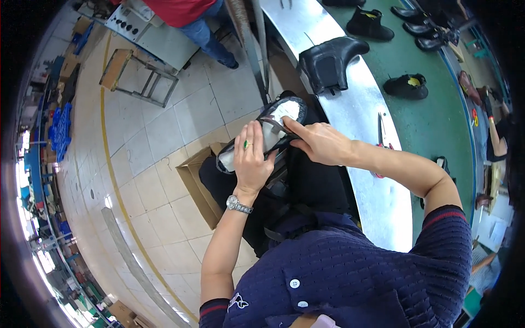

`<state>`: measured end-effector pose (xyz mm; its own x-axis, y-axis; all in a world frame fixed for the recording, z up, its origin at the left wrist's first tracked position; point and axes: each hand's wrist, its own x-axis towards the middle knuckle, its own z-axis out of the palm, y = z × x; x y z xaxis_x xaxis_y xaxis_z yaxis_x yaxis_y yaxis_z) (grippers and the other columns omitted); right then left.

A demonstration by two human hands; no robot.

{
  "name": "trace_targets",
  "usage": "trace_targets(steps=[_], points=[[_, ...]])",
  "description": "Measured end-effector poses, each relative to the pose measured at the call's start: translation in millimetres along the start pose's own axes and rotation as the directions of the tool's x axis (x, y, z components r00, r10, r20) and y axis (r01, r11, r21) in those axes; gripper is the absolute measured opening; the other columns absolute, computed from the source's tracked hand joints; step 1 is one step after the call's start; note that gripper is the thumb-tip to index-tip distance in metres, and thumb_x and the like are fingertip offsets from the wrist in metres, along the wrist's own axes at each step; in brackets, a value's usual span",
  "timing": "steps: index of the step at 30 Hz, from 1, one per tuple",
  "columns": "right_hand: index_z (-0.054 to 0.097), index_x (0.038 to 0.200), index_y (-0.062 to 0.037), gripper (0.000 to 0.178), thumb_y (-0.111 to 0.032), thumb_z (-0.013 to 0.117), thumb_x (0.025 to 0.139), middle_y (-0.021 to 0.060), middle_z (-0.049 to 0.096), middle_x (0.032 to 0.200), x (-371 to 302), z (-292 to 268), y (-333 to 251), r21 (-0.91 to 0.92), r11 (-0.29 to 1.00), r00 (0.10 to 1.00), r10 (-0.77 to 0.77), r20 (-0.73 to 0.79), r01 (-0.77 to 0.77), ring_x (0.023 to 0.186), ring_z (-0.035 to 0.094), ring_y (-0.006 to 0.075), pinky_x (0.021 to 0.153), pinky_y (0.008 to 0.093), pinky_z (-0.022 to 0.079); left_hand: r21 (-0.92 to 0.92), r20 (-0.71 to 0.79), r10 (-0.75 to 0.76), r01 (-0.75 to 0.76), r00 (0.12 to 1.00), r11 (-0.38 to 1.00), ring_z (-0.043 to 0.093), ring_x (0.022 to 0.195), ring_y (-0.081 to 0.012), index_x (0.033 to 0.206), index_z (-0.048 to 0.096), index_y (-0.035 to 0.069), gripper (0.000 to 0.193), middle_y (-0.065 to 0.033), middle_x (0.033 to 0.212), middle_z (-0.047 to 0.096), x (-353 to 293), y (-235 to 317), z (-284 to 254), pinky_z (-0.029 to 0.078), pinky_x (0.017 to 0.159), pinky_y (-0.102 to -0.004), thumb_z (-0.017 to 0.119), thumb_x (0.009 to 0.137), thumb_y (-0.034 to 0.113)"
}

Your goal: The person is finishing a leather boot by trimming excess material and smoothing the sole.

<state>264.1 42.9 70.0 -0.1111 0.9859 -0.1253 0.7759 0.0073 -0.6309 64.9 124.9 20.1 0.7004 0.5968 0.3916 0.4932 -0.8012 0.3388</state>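
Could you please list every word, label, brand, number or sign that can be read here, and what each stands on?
No words or numbers are readable.
Navy shirt: small white emblem, no legible lettering.
Wristwatch: dial too small to read.
Shoe being handled: no lettering distinguishable.
White panel with dark knobs: any markings too small.

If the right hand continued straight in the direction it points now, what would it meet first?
The shoe: the right hand already appears to touch it with the index finger. Beyond that, the line seems to pass over the tiled floor, though depth is unclear.
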Motion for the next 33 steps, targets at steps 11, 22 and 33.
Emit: trace_targets(steps=[11,22,33], points=[[0.037,0.143,-0.012,0.06,-0.01,0.059,0.087,0.025,0.064,0.072,35,-29,-40,-0.154,0.975,0.979,0.136,-0.152,-0.159,0.068,0.064,0.043,0.066,0.0513,0.051,0.162,-0.041,0.093,-0.085,0.995,0.983,0.049,0.124,-0.0382,0.134,0.047,-0.007,0.071,-0.0242,0.135,0.05,-2,-3,8,0.04,0.104,-0.0448,0.074,0.074,0.02],[0.03,0.146,-0.0131,0.061,-0.016,0.058,0.091,0.0263,0.063,0.071,33,-17,-10,-0.198,0.977,0.991,0.061,-0.118,-0.083,0.068,0.062,0.0465,0.063,0.0537,0.048,0.249,-0.031,0.053,-0.044,0.998,0.968,0.048,0.125,-0.0395,0.134,0.045,-0.01,0.069,-0.0265,0.135,0.049,-6,0,9,0.04,0.105,-0.0451,0.071,0.077,0.021],[0.033,0.145,-0.0093,0.059,-0.016,0.057,0.092,0.0277,0.064,0.077,38,-25,-24,-0.038,0.983,0.983,0.18,-0.024,-0.181,0.074,0.063,0.0479,0.066,0.0523,0.049,0.274,-0.055,0.007,0.009,0.998,0.962,0.049,0.124,-0.0396,0.129,0.05,-0.011,0.062,-0.0272,0.134,0.049,-5,3,11,0.039,0.106,-0.044,0.07,0.078,0.017]])
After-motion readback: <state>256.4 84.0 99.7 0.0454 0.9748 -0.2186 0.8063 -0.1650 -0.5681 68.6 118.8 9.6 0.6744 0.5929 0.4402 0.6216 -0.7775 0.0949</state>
